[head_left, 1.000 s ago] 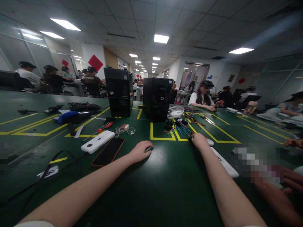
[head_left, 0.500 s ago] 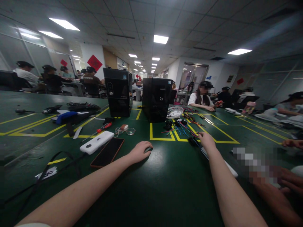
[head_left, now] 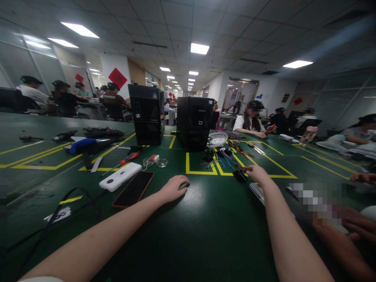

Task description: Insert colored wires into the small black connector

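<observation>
My left hand point(head_left: 174, 188) rests on the green table with its fingers loosely curved and a gap between thumb and forefinger. My right hand point(head_left: 258, 175) reaches over a bundle of coloured wires point(head_left: 225, 158); its thumb and fingers are pinched together at the bundle's near end, on a thin wire. Just below these fingers lies a black connector point(head_left: 241, 176). A flat white object point(head_left: 257, 192) is partly hidden under my right forearm. To the left of my left hand lie a dark phone point(head_left: 134, 190) with an orange edge and a white power bank point(head_left: 120, 177).
Two black computer towers point(head_left: 195, 123) stand ahead, with a white basket point(head_left: 217, 139) beside the right one. Glasses point(head_left: 158, 161), a red-handled screwdriver point(head_left: 129, 158) and a blue-handled tool point(head_left: 82, 145) lie to the left. Another person's hands point(head_left: 358, 223) are at the right edge.
My right hand and forearm have shifted slightly right and down, so more of the white object's near part shows beside the wrist. My left hand stays in place.
</observation>
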`<state>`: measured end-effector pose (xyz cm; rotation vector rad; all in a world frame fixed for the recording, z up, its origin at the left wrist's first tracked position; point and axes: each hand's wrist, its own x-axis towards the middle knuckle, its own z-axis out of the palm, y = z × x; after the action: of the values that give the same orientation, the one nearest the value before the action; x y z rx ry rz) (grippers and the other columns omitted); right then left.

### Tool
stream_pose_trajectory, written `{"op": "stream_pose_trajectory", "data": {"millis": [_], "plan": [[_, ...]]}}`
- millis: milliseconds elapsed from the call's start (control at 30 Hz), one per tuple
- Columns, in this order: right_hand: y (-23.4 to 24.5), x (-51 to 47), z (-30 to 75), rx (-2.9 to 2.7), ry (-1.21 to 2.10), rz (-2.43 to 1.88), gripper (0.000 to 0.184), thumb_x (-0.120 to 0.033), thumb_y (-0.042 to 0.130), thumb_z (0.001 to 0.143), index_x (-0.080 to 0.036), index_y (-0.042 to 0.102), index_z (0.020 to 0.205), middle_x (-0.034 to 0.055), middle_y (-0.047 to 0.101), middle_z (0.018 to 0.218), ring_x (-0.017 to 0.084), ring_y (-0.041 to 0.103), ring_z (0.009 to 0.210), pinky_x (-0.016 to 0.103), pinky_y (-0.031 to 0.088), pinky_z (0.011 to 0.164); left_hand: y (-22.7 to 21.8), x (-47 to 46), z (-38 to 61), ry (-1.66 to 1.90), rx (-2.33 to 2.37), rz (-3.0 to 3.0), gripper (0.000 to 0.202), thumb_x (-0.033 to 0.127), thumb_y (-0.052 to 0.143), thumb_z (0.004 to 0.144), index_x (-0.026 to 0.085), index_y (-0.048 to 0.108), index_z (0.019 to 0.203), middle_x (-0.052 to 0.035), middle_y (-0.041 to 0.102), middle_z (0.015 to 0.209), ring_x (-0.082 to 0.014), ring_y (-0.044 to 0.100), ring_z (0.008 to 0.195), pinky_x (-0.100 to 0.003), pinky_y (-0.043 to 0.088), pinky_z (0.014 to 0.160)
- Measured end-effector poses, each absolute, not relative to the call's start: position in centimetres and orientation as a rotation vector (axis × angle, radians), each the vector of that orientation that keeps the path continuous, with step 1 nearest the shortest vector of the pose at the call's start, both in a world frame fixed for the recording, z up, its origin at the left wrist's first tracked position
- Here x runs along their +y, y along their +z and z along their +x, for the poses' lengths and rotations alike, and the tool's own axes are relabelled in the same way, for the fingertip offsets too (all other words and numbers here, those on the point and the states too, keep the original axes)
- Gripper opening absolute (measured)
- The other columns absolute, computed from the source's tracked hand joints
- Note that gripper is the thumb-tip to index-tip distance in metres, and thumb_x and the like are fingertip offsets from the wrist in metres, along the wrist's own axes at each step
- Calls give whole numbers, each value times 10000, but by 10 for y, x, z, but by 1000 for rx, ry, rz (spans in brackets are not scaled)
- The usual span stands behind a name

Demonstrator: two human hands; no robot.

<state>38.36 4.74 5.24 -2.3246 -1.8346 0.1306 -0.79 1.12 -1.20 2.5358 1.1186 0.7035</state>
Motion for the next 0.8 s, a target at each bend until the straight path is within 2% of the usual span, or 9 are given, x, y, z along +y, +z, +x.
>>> {"op": "stream_pose_trajectory", "data": {"millis": [133, 567, 800], "plan": [[50, 49, 383, -1977, 127, -2294, 305, -184, 484, 749, -164, 681, 981, 88, 661, 936, 186, 596, 807, 240, 384, 621, -15, 13, -7, 715, 1120, 2547, 244, 257, 517, 817, 209, 586, 1046, -59, 575, 1132, -212, 498, 1092, -375, 355, 986], [51, 48, 379, -1981, 3, -2351, 289, -188, 492, 755, -155, 680, 971, 97, 661, 932, 177, 591, 800, 227, 361, 591, -14, 13, -8, 713, 1113, 2536, 247, 276, 505, 826, 222, 580, 1055, -48, 567, 1141, -211, 490, 1096, -384, 362, 978], [56, 45, 372, -1967, 176, -2396, 297, -136, 481, 749, -139, 674, 974, 97, 659, 873, 158, 592, 746, 215, 377, 586, -11, 11, -7, 702, 1121, 2523, 251, 267, 508, 822, 219, 587, 1055, -54, 570, 1139, -217, 492, 1097, -389, 359, 981]]}}
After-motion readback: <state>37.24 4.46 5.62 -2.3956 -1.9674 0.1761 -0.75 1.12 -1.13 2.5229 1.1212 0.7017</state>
